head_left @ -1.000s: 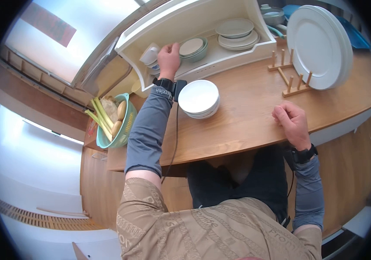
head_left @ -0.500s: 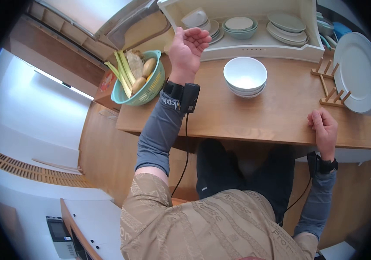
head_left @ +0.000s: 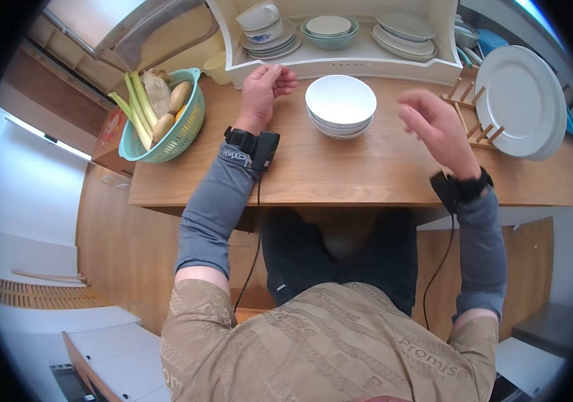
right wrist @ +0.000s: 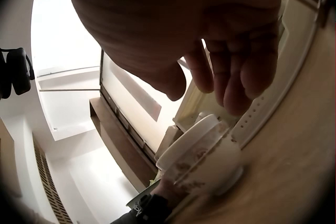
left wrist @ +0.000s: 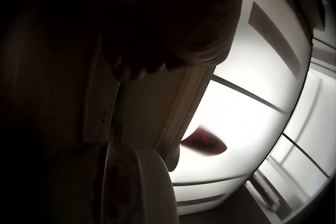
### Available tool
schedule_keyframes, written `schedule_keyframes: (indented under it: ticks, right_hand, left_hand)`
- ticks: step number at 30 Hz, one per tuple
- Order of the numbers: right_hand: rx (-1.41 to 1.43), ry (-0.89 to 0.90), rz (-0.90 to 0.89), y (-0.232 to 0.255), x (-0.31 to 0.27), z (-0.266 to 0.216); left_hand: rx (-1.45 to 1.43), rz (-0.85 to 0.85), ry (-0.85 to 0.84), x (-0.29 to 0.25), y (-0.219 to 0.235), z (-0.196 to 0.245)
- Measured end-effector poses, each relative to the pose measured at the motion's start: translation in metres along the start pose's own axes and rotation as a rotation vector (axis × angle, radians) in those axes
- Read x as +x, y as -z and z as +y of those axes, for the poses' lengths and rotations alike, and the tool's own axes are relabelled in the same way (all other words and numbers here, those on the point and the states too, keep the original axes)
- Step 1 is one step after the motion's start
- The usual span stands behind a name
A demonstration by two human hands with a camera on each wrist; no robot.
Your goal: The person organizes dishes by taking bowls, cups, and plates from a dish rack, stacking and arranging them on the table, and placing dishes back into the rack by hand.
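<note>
A stack of white bowls (head_left: 341,104) stands on the wooden table between the two hands. My left hand (head_left: 264,94) is just left of the stack, relaxed and holding nothing; in the left wrist view the hand (left wrist: 168,30) is dark, with the bowls (left wrist: 142,187) below it. To the right of the stack my right hand (head_left: 439,127) hangs over the table, fingers loosely bent and empty. The right wrist view shows that hand (right wrist: 194,40) apart from the patterned bowls (right wrist: 202,156).
A white shelf (head_left: 347,68) with plates, bowls and cups stands behind. Large white plates (head_left: 520,100) lean in a wooden rack (head_left: 481,137) at the right. A green basket (head_left: 189,127) of vegetables sits at the left, near a yellow cup (head_left: 217,68).
The left hand has drawn back from the shelf and turned, coming down beside the bowls. The right hand has lifted and moved toward the stack, its fingers loosening. The head view has shifted.
</note>
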State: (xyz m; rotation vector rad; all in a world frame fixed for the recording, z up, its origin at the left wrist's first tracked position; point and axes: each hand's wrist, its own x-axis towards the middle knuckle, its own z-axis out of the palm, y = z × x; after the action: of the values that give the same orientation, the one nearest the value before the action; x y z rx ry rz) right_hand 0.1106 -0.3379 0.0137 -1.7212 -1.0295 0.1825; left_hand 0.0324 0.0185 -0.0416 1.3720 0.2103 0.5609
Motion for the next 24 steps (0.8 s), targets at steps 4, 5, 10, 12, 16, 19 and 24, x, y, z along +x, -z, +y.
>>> schedule_keyframes:
  ticks: [4,5,10,12,16,19,24]
  right_hand:
    - [0.049,0.065,0.021,-0.022,0.050,0.022]
    - [0.125,0.029,0.002,-0.028,0.060,0.037]
    - [0.359,-0.139,0.041,-0.031,0.065,0.070]
    - [0.407,-0.164,0.042,-0.030,0.062,0.074]
    - [0.435,-0.234,-0.057,-0.033,0.059,0.078]
    - [0.383,-0.221,-0.086,-0.033,0.060,0.077]
    - [0.351,-0.211,-0.080,-0.033,0.060,0.078]
  left_hand:
    - [0.145,-0.181,-0.077,-0.009,-0.004,0.007]
    - [0.179,-0.263,-0.120,-0.011,-0.005,0.010]
    - [0.275,-0.629,-0.140,-0.038,-0.022,0.043]
    - [0.385,-0.689,-0.177,-0.043,-0.025,0.046]
    - [0.659,-0.719,-0.316,-0.045,-0.029,0.049]
    - [0.738,-0.679,-0.405,-0.048,-0.034,0.048]
    - [0.722,-0.628,-0.447,-0.051,-0.038,0.045]
